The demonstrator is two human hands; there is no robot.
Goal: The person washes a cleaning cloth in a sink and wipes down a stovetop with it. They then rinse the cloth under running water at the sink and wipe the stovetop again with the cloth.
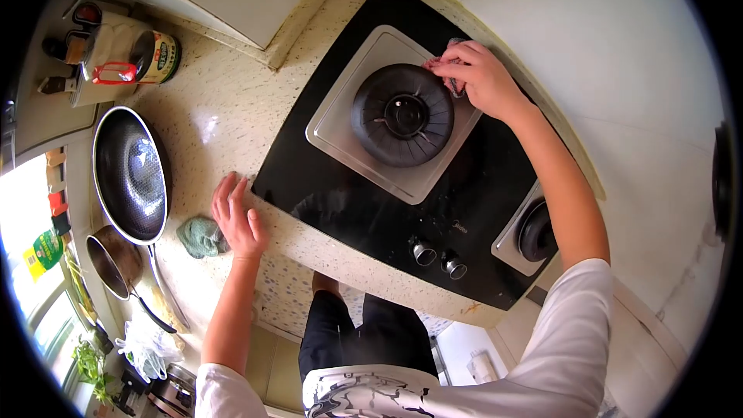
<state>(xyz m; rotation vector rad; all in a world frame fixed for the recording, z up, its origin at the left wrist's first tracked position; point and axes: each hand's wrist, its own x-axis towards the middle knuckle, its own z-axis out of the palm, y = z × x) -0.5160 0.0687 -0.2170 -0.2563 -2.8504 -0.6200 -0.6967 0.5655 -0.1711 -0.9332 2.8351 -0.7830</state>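
Note:
My right hand (484,81) is closed on a pink and grey cloth (458,87), bunched under the fingers. It presses at the far right edge of the round black burner (402,114), on the steel plate (329,128) of the gas stove (348,217). Part of the cloth is hidden by my fingers. My left hand (238,220) lies on the speckled counter (209,120) near the stove's left corner, fingers stretched out and holding nothing. Right beside it is a crumpled green cloth (203,237).
A frying pan (133,174) and a small saucepan (114,262) stand at the left. Behind them are a labelled jar (161,58) and a knife holder (89,70). A second burner (538,232) and two knobs (439,258) sit at the stove's right. Walls border the far side.

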